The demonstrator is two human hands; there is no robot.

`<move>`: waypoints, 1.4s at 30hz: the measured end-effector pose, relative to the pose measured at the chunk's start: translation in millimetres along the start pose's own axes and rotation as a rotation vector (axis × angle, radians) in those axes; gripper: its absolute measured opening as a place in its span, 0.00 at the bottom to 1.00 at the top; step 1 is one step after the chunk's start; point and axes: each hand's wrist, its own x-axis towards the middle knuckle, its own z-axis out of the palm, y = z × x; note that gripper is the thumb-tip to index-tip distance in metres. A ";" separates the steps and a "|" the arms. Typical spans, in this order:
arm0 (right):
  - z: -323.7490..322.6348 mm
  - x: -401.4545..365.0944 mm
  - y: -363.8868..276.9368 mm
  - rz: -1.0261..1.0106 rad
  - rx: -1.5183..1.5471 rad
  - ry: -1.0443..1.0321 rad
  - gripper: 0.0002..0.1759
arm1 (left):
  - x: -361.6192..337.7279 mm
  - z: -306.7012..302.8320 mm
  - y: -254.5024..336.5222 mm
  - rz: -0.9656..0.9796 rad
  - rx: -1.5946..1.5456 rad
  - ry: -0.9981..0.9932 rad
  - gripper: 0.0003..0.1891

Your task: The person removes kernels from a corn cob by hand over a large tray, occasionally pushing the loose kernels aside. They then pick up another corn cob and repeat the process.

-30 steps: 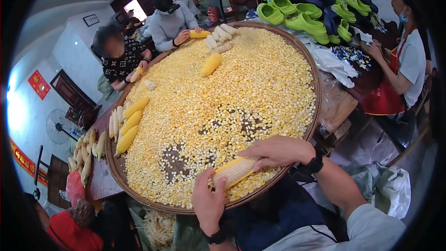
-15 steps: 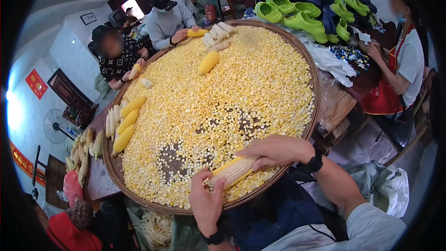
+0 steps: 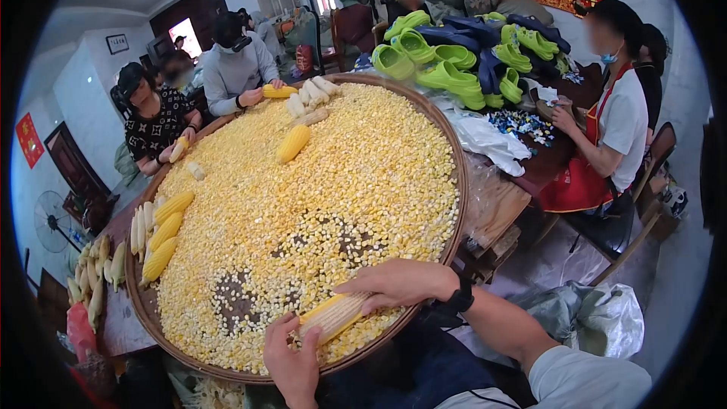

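A partly stripped corn cob (image 3: 332, 318) lies between my hands over the near rim of a big round tray (image 3: 144, 316). Pale bare rows show along its top, with yellow kernels left on its sides. My left hand (image 3: 294, 361) grips the lower left end, thumb and fingers around it. My right hand (image 3: 401, 285) is closed over the upper right end, its fingers lying along the cob. Loose corn kernels (image 3: 303, 182) cover the tray, with dark bare patches just beyond the cob.
Whole yellow cobs (image 3: 163, 246) and stripped cobs (image 3: 318, 89) lie in the tray. Two people work corn at the far left side. At right, green clogs (image 3: 454, 79) are piled on a table, where a person in a red apron (image 3: 579, 182) sits. Unshelled cobs (image 3: 95, 269) lie at left.
My view has swung up and to the right, so the tray and hands appear lower and farther left. Both hands keep hold of the same cob.
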 end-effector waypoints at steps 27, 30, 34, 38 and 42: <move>1.8 -0.2 1.4 0.000 0.013 -0.001 0.37 | -0.6 -4.3 5.0 0.092 0.050 -0.002 0.17; 1.7 -1.0 1.8 -0.018 0.024 0.006 0.38 | -0.4 -8.1 10.8 0.006 0.029 -0.048 0.17; 4.5 -1.2 5.6 -0.008 0.010 0.007 0.39 | 0.9 -10.2 19.0 -0.098 0.011 -0.078 0.18; 7.8 3.0 12.5 -0.027 -0.004 -0.013 0.41 | 2.0 -5.2 5.5 0.071 0.083 -0.034 0.19; 9.2 3.4 14.5 -0.039 -0.004 -0.015 0.41 | 3.0 -0.6 -9.9 0.184 0.096 -0.061 0.20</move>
